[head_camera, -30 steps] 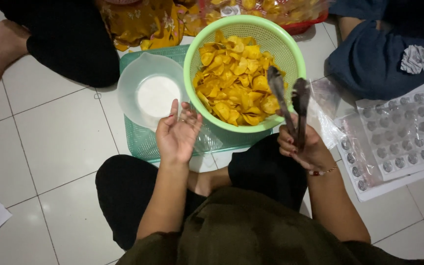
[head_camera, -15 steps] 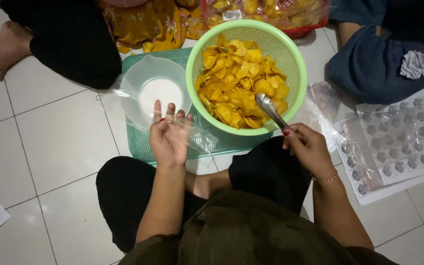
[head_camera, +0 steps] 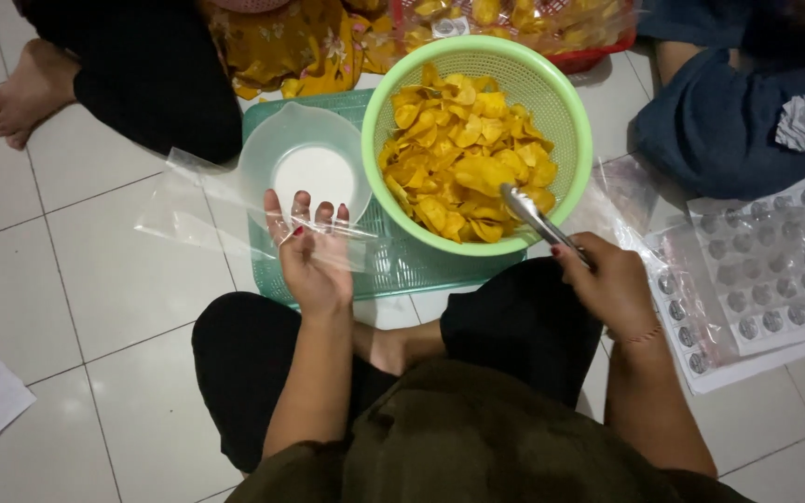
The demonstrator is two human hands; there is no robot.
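Tongs (head_camera: pixel 531 216) reach from the right hand (head_camera: pixel 607 284) into the yellow chips (head_camera: pixel 466 163), which fill the green colander (head_camera: pixel 570 121) just ahead of that hand. The colander sits on a teal tray (head_camera: pixel 393 270), touching a white bowl (head_camera: pixel 272 149), with bare floor tile to the left. The right hand is closed around the tongs; the left hand (head_camera: pixel 314 261), fingers spread open, holds up 1 clear plastic bag (head_camera: pixel 207 200).

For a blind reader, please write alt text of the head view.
A seated person's right hand dips metal tongs into yellow chips in a green basket, while the left hand holds a clear plastic bag.
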